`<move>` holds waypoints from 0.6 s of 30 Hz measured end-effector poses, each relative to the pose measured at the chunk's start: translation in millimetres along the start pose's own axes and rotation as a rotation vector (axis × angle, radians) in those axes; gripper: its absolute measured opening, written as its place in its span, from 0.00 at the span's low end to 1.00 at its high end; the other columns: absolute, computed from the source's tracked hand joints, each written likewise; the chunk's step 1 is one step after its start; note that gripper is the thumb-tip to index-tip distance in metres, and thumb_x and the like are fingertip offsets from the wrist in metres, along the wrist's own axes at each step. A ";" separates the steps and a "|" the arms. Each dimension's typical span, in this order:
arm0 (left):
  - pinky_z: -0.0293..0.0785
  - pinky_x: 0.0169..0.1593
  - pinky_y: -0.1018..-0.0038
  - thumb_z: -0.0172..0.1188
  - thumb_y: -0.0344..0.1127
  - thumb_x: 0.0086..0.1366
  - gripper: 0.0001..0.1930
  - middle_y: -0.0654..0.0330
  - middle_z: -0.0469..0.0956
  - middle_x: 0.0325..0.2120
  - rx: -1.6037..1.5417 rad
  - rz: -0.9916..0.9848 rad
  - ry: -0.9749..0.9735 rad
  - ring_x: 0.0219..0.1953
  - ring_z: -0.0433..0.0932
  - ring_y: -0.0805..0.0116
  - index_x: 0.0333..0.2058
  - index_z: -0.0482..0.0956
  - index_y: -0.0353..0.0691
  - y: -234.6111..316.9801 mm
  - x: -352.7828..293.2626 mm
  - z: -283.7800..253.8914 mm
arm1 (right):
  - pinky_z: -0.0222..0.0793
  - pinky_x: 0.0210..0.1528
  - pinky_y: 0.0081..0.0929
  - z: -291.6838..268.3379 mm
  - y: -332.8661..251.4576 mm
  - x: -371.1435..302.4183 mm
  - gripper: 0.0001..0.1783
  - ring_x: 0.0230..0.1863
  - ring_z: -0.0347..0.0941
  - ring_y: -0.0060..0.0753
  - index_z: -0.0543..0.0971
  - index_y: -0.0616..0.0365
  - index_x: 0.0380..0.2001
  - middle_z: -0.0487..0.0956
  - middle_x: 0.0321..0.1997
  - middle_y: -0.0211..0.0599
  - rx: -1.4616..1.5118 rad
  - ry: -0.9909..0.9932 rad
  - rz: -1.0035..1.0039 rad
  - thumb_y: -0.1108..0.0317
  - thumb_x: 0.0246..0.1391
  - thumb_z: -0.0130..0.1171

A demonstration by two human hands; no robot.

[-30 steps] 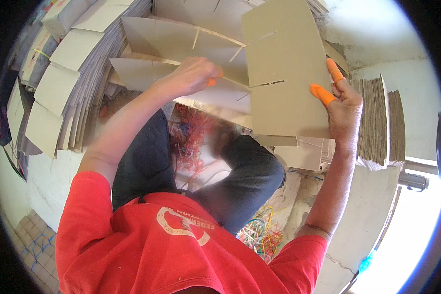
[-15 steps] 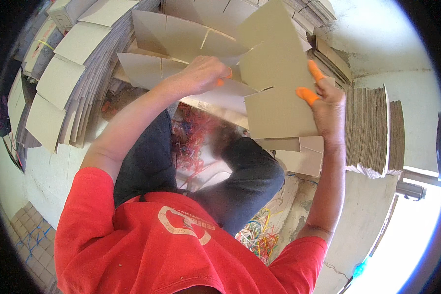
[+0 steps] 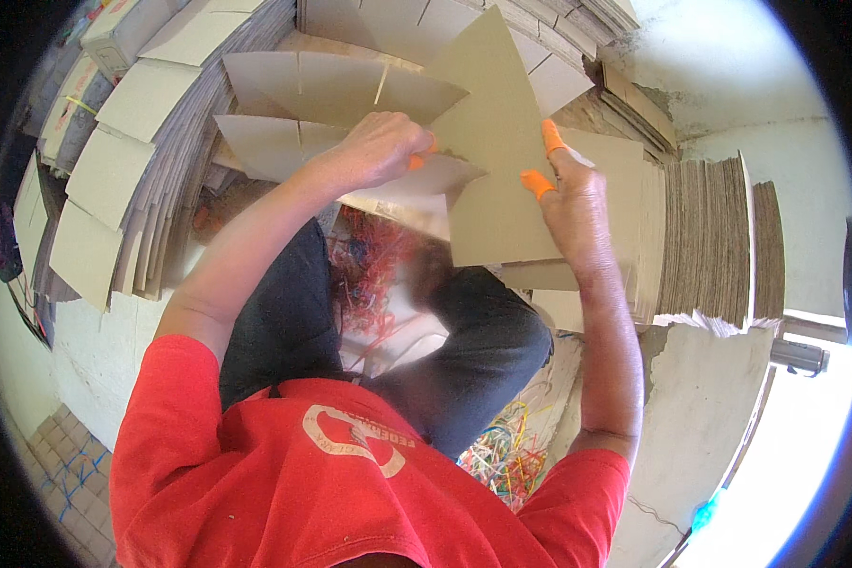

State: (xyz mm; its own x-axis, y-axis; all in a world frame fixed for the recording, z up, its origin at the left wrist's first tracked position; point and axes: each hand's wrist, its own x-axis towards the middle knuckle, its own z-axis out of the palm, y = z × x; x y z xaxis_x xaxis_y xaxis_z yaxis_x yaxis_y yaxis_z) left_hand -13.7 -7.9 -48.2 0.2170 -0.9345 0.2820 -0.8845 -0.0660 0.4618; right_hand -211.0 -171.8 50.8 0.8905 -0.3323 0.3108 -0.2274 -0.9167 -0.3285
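Observation:
My right hand [image 3: 576, 204], with orange finger covers on its thumb and a finger, grips the right edge of a large tan cardboard sheet [image 3: 490, 142]. The sheet stands tilted, its left edge against the right ends of two slotted cardboard strips. My left hand [image 3: 381, 151] is closed over the nearer slotted strip [image 3: 265, 142], and orange covers show at its fingertips. Behind it lies the farther slotted strip [image 3: 336, 80], touched by neither hand. Whether the sheet sits inside the strips' slots is hard to make out.
Stacked cardboard pieces [image 3: 151, 104] rise at the left, and a thick upright stack [image 3: 705, 241] stands at the right. More slotted cardboard [image 3: 398, 24] lies at the back. Tangled red strands [image 3: 374, 256] are between my legs; coloured strands [image 3: 506, 450] lie by my right leg.
My right hand has moved left with the cardboard sheet, bringing it farther over the slotted strips. The strips have shifted slightly left. My left hand stays closed and has moved only a little.

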 end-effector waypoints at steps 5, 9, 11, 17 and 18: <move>0.74 0.38 0.59 0.65 0.30 0.51 0.08 0.50 0.80 0.28 -0.017 -0.024 -0.040 0.33 0.79 0.49 0.32 0.82 0.38 5.3 5.0 -9.1 | 0.72 0.37 0.40 0.9 -14.2 -1.7 0.25 0.38 0.75 0.60 0.72 0.69 0.52 0.77 0.34 0.59 -0.030 -0.024 0.082 0.79 0.47 0.60; 0.73 0.42 0.60 0.65 0.28 0.52 0.11 0.51 0.79 0.30 -0.012 0.048 0.148 0.37 0.77 0.51 0.36 0.81 0.38 -0.3 23.6 -19.9 | 0.71 0.43 0.36 -0.6 -13.9 -5.0 0.35 0.40 0.76 0.53 0.68 0.60 0.60 0.78 0.40 0.57 0.015 -0.028 0.129 0.74 0.47 0.67; 0.73 0.44 0.61 0.63 0.26 0.52 0.14 0.51 0.78 0.33 0.133 0.171 0.307 0.40 0.76 0.52 0.40 0.80 0.39 -12.7 48.2 -20.7 | 0.70 0.42 0.36 2.2 -16.2 -5.0 0.36 0.36 0.75 0.53 0.67 0.60 0.61 0.78 0.38 0.58 0.030 -0.042 0.148 0.74 0.47 0.67; 0.72 0.48 0.62 0.58 0.21 0.54 0.18 0.50 0.77 0.39 0.146 -0.102 -0.073 0.44 0.74 0.52 0.45 0.79 0.40 -25.8 84.4 -9.9 | 0.70 0.43 0.35 0.5 -17.6 -11.9 0.41 0.38 0.75 0.54 0.61 0.58 0.65 0.77 0.43 0.60 0.079 -0.120 0.231 0.75 0.47 0.66; 0.72 0.44 0.61 0.57 0.20 0.52 0.17 0.48 0.78 0.36 0.129 -0.037 0.018 0.41 0.76 0.50 0.42 0.79 0.39 -29.5 84.2 -6.1 | 0.70 0.42 0.39 0.0 -16.6 -13.2 0.40 0.40 0.75 0.57 0.61 0.60 0.64 0.77 0.41 0.60 0.096 -0.092 0.169 0.76 0.47 0.64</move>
State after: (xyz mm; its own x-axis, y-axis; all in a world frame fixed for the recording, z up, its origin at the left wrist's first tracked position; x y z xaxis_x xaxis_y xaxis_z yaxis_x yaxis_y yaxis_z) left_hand 33.2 -82.5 -32.9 0.2572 -0.9242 0.2824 -0.9213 -0.1463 0.3603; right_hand -219.1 -152.2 52.1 0.8759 -0.4542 0.1626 -0.3423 -0.8226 -0.4540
